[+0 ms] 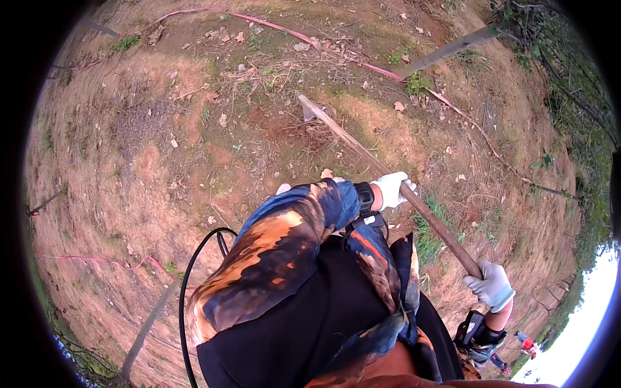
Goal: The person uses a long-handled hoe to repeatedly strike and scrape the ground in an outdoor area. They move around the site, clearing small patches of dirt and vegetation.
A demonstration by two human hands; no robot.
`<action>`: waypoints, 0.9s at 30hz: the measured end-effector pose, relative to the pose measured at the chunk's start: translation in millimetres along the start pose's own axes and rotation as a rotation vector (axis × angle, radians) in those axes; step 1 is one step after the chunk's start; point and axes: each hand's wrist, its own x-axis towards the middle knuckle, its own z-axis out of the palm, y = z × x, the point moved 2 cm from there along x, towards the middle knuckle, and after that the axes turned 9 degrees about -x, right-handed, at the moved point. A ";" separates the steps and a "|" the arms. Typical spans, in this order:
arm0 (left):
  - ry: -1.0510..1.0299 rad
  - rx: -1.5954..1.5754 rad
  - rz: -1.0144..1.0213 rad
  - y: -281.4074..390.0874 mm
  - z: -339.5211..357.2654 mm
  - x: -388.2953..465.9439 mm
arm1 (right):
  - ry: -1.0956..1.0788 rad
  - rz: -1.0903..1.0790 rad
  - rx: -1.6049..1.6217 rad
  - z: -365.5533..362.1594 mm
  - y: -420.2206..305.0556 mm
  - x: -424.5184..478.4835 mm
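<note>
A long-handled hoe crosses in front of me, its wooden handle (351, 140) running from the upper middle down to the right. My left hand (394, 190), in a white glove, grips the handle about midway. Nearer its rear end, my right hand (490, 286) is closed around it in a similar pale glove. The metal blade (310, 114) is at the far end, low over loosened reddish soil (284, 126) with dry roots and stalks. Part of the blade is hidden behind the handle, so I cannot tell how deep it sits.
Pink tape (271, 24) lies across the ground beyond the hoe and continues to the right. A slim tree trunk (446, 51) rises at upper right, another trunk (150, 325) at lower left. Green grass (432, 228) grows beside the handle. People (526, 344) are in the distance.
</note>
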 end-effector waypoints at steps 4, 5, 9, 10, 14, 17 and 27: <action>0.086 0.151 0.169 19.6 1.6 -9.7 | 0.029 -0.042 0.183 61.0 43.4 26.9; 0.124 0.180 0.236 29.2 0.2 -16.6 | -0.003 -0.065 0.281 76.9 35.6 35.1; 0.071 0.181 0.485 98.7 5.7 -40.0 | -0.087 -0.317 0.702 137.6 2.8 95.2; 0.019 0.170 0.529 120.6 14.1 -53.1 | -0.157 -0.294 0.819 146.8 -10.3 113.1; -0.081 0.211 0.781 223.2 36.5 -94.9 | -0.036 -0.460 0.447 148.7 -114.6 157.0; -0.101 0.207 0.846 281.5 41.8 -84.9 | -0.011 -0.445 0.382 144.0 -172.1 170.0; 0.256 0.215 0.400 219.6 -83.8 -30.4 | -0.201 -0.079 0.068 97.1 -126.6 47.9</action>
